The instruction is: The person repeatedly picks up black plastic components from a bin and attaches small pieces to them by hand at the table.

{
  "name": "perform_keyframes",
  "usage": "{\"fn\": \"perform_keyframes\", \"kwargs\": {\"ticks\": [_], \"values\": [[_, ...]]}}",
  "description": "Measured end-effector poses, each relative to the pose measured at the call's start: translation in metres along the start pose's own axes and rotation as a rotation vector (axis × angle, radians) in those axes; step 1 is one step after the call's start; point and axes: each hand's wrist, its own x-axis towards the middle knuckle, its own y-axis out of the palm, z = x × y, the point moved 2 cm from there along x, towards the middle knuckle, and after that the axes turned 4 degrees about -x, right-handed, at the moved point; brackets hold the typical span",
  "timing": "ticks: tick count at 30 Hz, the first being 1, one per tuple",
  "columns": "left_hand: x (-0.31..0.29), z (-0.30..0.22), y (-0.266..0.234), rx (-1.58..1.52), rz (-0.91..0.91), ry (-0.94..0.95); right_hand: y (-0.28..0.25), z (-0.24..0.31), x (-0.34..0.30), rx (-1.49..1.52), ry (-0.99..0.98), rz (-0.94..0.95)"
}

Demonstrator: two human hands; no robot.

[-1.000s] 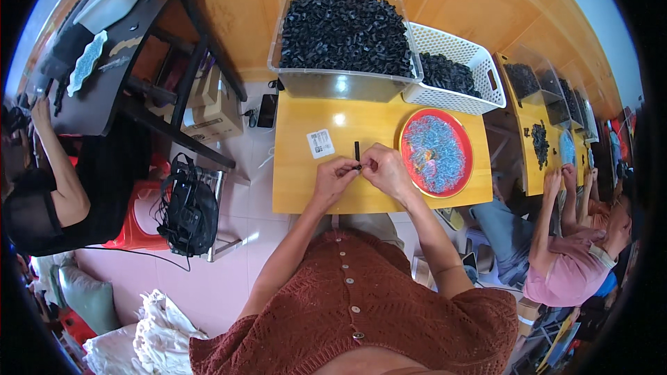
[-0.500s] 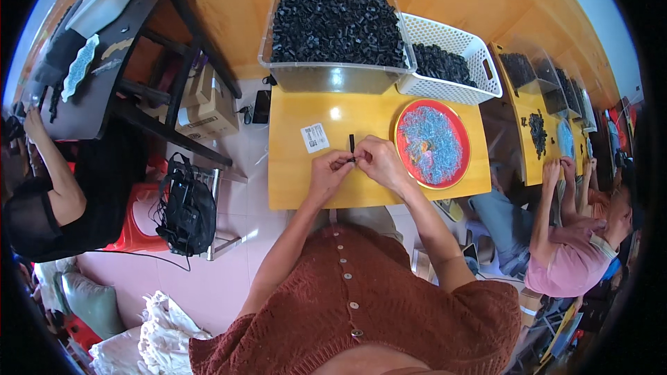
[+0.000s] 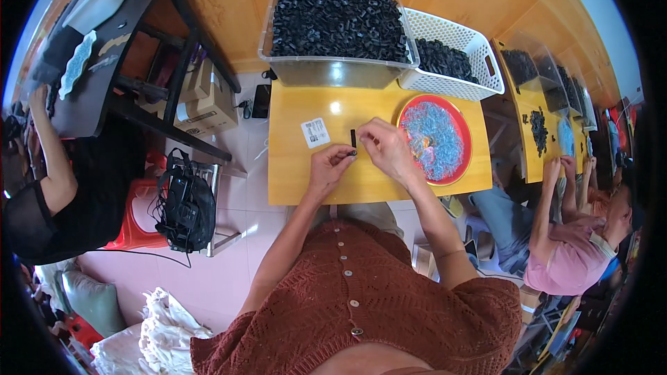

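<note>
Left hand pinches small black part; right hand drawn off

Head view: left hand [image 3: 328, 169] over the worktop [image 3: 292, 175], past mid near edge, thumb and fingertips clamped on a small, dark black part [image 3: 352, 153], roundish at its end. Right hand [image 3: 391, 149] just right of it, fingers curled, tips bunched; can't tell if anything's between them. Narrow straight black strip [image 3: 353, 138] just beyond the part; lying or standing, can't tell. Round red tray [image 3: 467, 140], yellow rim, near right edge, heaped with shiny clear-bluish bits [image 3: 441, 135]. Clear plastic bin [image 3: 333, 73] along far edge, heaped with chunky black pieces; white perforated basket [image 3: 448, 87] at far right corner, also holding black pieces. Flat white card [image 3: 315, 132] left of strip.

Versus half a second ago: hands met at the part; now right is apart, left keeps its pinch.

Open worktop: left edge to card, near left corner; tight gap between right hand and tray.
</note>
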Motion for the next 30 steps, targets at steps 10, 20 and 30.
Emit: {"fn": "perform_keyframes", "kwargs": {"ticks": [10,20,30], "values": [[0.0,-0.006,-0.003,-0.287,-0.012,0.052,-0.006,0.024,0.147,-0.134,-0.287,-0.166],[0.0,-0.014,0.0,-0.25,-0.023,0.002,0.068,-0.011,0.236,-0.315,-0.32,0.232],[-0.004,-0.003,0.002,-0.231,0.026,-0.011,0.029,-0.01,0.203,-0.062,-0.261,-0.028]]}}
